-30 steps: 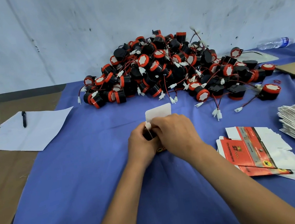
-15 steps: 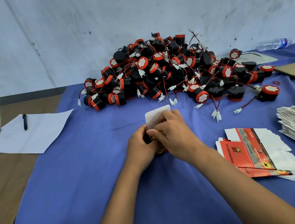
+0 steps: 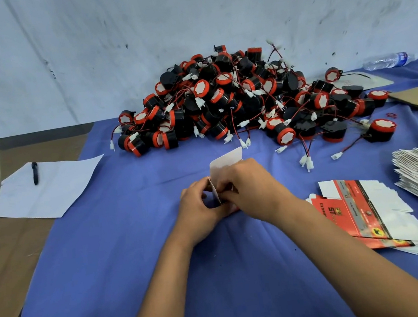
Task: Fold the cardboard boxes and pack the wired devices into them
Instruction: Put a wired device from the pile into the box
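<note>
Gripping a small cardboard box [image 3: 225,163] from both sides, the left hand [image 3: 200,206] and right hand [image 3: 248,187] meet at the middle of the blue-covered worktop [image 3: 110,262], fingers curled around it, its white flap standing up. Behind lies a heap of wired devices [image 3: 235,102]; flat boxes [image 3: 362,216] lie to the right, paper [image 3: 56,187] and pen [image 3: 35,173] left.

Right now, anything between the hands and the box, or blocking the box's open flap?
Nothing visible. Both the left hand and right hand already grip the box, whose white flap stands up and open. The pile of wired devices lies farther back, apart from it. What is inside the box is hidden by the hands.
</note>
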A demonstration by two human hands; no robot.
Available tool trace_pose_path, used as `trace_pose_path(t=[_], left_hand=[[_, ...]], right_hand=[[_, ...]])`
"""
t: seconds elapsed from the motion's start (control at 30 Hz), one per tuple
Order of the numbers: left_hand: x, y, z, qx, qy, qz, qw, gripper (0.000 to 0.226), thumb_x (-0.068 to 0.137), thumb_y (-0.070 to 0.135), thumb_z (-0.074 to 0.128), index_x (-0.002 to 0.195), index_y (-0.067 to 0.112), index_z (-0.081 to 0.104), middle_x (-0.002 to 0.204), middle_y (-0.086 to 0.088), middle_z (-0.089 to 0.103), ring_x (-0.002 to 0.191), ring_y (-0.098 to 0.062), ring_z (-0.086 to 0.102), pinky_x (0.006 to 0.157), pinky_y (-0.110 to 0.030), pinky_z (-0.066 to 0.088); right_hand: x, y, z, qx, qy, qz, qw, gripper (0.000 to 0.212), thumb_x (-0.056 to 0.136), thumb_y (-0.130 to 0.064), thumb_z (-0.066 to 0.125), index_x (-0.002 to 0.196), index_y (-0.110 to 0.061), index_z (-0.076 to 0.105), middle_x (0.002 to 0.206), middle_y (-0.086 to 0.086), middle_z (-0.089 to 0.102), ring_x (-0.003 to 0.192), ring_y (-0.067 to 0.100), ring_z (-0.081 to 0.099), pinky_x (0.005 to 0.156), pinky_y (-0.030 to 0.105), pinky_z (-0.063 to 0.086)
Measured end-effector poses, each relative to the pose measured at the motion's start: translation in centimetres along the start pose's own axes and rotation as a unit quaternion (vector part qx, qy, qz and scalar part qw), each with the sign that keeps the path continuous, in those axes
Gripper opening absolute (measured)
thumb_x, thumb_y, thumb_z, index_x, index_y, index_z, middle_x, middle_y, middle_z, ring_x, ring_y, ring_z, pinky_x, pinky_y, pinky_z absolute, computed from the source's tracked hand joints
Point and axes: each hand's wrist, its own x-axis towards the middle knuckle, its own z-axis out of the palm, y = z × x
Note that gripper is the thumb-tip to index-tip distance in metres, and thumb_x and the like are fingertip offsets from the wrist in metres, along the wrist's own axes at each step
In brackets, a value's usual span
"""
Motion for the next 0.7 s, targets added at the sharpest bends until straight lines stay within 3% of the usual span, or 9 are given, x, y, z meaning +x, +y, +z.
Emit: trace_pose_path(t=[0.2, 0.3, 0.37, 0.4, 0.47, 0.53, 0.57, 0.63, 0.7], left_hand=[[0.2, -0.3, -0.7, -0.014, -0.015, -0.011, 1.000, 0.048, 0.067, 0.027, 0.097, 0.107, 0.028, 0.071, 0.096, 0.011, 0.070, 0.077, -0.012, 0.060, 0.074, -0.029, 0.056], [0.1, -0.1, -1.1, -0.044, -0.025, -0.027, 0.998, 0.066, 0.066, 0.021, 0.099, 0.123, 0.031, 0.067, 0.108, 0.011, 0.071, 0.078, -0.016, 0.064, 0.074, -0.028, 0.059], [0.0, -0.1, -1.2, -0.047, -0.025, -0.028, 0.998, 0.059, 0.067, 0.021, 0.098, 0.118, 0.030, 0.069, 0.109, 0.010, 0.073, 0.079, -0.023, 0.069, 0.073, -0.030, 0.059], [0.0, -0.1, -1.3, -0.048, -0.025, -0.031, 0.998, 0.055, 0.069, 0.019, 0.097, 0.115, 0.029, 0.070, 0.109, 0.011, 0.074, 0.080, -0.026, 0.070, 0.073, -0.031, 0.059], [-0.1, -0.2, -1.6, -0.053, -0.028, -0.043, 0.997, 0.050, 0.071, 0.013, 0.095, 0.112, 0.027, 0.070, 0.109, 0.010, 0.074, 0.082, -0.032, 0.071, 0.076, -0.036, 0.060], [-0.1, -0.4, -1.9, -0.062, -0.032, -0.054, 0.996, 0.049, 0.073, 0.009, 0.093, 0.113, 0.025, 0.070, 0.111, 0.009, 0.074, 0.086, -0.036, 0.071, 0.081, -0.039, 0.062], [-0.2, -0.3, -2.1, -0.070, -0.034, -0.059, 0.995, 0.049, 0.074, 0.008, 0.092, 0.114, 0.024, 0.069, 0.112, 0.007, 0.074, 0.089, -0.037, 0.071, 0.081, -0.037, 0.062], [-0.3, -0.2, -2.1, -0.092, -0.038, -0.069, 0.993, 0.049, 0.075, 0.004, 0.091, 0.116, 0.020, 0.069, 0.115, 0.003, 0.074, 0.095, -0.037, 0.071, 0.079, -0.031, 0.062], [-0.5, -0.1, -2.1, -0.116, -0.047, -0.070, 0.990, 0.052, 0.074, 0.001, 0.090, 0.118, 0.016, 0.067, 0.116, 0.000, 0.074, 0.099, -0.039, 0.071, 0.080, -0.030, 0.061]], right_hand=[[0.3, 0.5, -0.1, -0.061, -0.045, -0.076, 0.994, 0.019, 0.087, 0.003, 0.060, 0.077, -0.003, 0.075, 0.094, 0.007, 0.065, 0.093, 0.025, 0.054, 0.083, 0.042, 0.045], [0.0, 1.3, -0.4, -0.086, -0.105, -0.071, 0.988, 0.025, 0.098, -0.011, 0.056, 0.090, -0.013, 0.079, 0.107, -0.009, 0.049, 0.115, 0.016, 0.042, 0.098, 0.029, 0.033], [-0.4, 1.6, -1.0, -0.077, -0.129, -0.066, 0.987, 0.025, 0.101, -0.019, 0.056, 0.095, -0.018, 0.080, 0.110, -0.012, 0.046, 0.114, 0.009, 0.038, 0.095, 0.022, 0.031], [-0.8, 1.6, -1.2, -0.054, -0.086, -0.077, 0.992, 0.024, 0.100, -0.018, 0.059, 0.091, -0.015, 0.080, 0.108, -0.008, 0.052, 0.108, 0.007, 0.042, 0.092, 0.025, 0.037], [-1.2, 2.1, -1.1, -0.023, 0.151, -0.098, 0.983, 0.020, 0.098, -0.011, 0.063, 0.083, -0.006, 0.074, 0.096, 0.002, 0.060, 0.092, 0.013, 0.050, 0.080, 0.030, 0.043], [-1.3, 3.2, -0.8, 0.034, 0.354, 0.016, 0.934, 0.016, 0.099, -0.009, 0.061, 0.086, -0.009, 0.071, 0.089, 0.003, 0.062, 0.082, 0.018, 0.054, 0.072, 0.026, 0.041], [-1.3, 3.8, -0.7, 0.102, 0.364, 0.099, 0.920, 0.016, 0.101, -0.012, 0.058, 0.090, -0.015, 0.071, 0.088, 0.000, 0.064, 0.078, 0.016, 0.056, 0.068, 0.025, 0.041], [-1.3, 4.9, 0.4, 0.272, 0.218, 0.214, 0.913, 0.016, 0.102, -0.022, 0.060, 0.092, -0.021, 0.073, 0.081, -0.009, 0.067, 0.064, 0.012, 0.054, 0.057, 0.025, 0.040], [-1.6, 5.5, 1.9, 0.400, 0.084, 0.239, 0.881, 0.017, 0.101, -0.027, 0.064, 0.093, -0.019, 0.076, 0.069, -0.011, 0.066, 0.055, 0.012, 0.053, 0.046, 0.023, 0.037]])
